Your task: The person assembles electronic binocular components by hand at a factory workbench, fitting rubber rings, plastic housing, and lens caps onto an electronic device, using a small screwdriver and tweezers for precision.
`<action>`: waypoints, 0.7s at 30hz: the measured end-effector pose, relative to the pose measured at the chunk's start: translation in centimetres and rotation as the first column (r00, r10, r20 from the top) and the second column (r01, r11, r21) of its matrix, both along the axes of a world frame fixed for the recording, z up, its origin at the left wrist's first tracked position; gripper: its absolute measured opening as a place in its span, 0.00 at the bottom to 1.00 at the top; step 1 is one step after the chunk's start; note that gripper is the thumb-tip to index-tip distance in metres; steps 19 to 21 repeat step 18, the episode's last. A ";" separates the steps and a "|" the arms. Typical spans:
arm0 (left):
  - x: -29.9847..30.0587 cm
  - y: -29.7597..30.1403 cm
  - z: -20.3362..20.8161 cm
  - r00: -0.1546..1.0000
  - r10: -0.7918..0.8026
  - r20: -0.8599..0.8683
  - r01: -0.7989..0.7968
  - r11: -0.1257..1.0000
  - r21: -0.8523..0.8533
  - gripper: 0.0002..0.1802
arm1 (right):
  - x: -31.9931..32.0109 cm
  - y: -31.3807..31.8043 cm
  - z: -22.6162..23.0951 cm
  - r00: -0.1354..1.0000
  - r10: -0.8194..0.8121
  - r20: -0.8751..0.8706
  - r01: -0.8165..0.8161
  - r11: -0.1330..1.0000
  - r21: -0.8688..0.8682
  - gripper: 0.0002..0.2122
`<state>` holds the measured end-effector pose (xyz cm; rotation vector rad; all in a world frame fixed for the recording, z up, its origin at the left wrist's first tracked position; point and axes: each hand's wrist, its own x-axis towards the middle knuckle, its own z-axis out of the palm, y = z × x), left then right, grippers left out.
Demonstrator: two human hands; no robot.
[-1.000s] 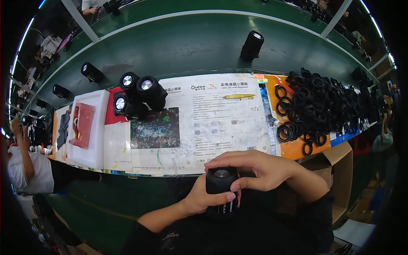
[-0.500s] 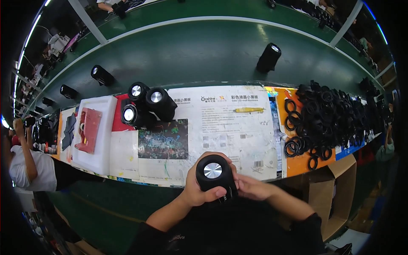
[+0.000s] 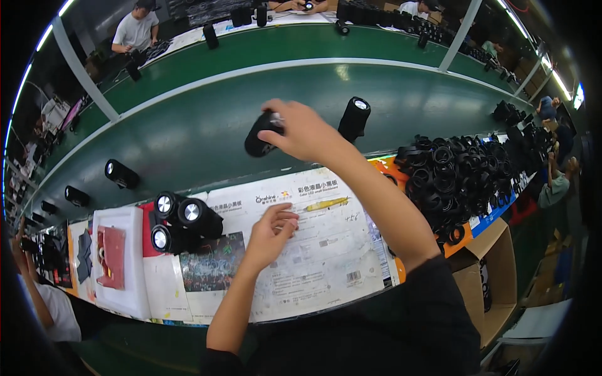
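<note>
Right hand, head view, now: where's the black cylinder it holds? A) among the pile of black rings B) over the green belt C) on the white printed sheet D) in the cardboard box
B: the right hand grips the black cylinder out over the green belt, beyond the white printed sheet, where the left hand rests.

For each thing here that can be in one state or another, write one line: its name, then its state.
Right hand: closed on black cylinder, over the belt.
Left hand: empty, on the paper.
Second cylinder: upright on belt.
Three cylinders: lying clustered.
Rings: piled.
</note>
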<state>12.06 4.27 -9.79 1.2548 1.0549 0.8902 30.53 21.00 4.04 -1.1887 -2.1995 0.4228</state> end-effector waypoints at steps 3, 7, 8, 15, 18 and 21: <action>3.6 2.3 0.1 0.998 0.059 -0.037 -0.057 0.996 0.064 0.16 | -2.1 7.3 -2.5 0.903 -0.077 0.423 0.063 0.997 0.046 0.27; 4.1 4.4 -1.5 0.984 0.148 -0.098 -0.141 0.987 0.082 0.15 | -1.2 9.8 -1.6 0.908 0.005 0.419 0.068 0.985 -0.159 0.32; 3.8 4.8 -2.2 0.975 0.167 -0.145 -0.151 0.982 0.116 0.14 | -1.0 9.4 -0.6 0.904 0.058 0.424 0.034 0.978 -0.206 0.36; 4.4 5.2 -2.0 0.923 0.206 -0.324 -0.124 0.959 0.257 0.15 | 15.1 9.2 1.3 0.455 -0.242 0.857 0.579 0.812 -0.078 0.43; 4.8 5.4 -0.5 0.952 0.155 -0.264 -0.065 0.945 0.321 0.17 | 19.9 10.6 -1.5 0.693 -0.062 0.718 0.445 0.821 -0.358 0.45; 4.8 5.4 -0.5 0.952 0.155 -0.264 -0.065 0.945 0.321 0.17 | 19.9 10.6 -1.5 0.693 -0.062 0.718 0.445 0.821 -0.358 0.45</action>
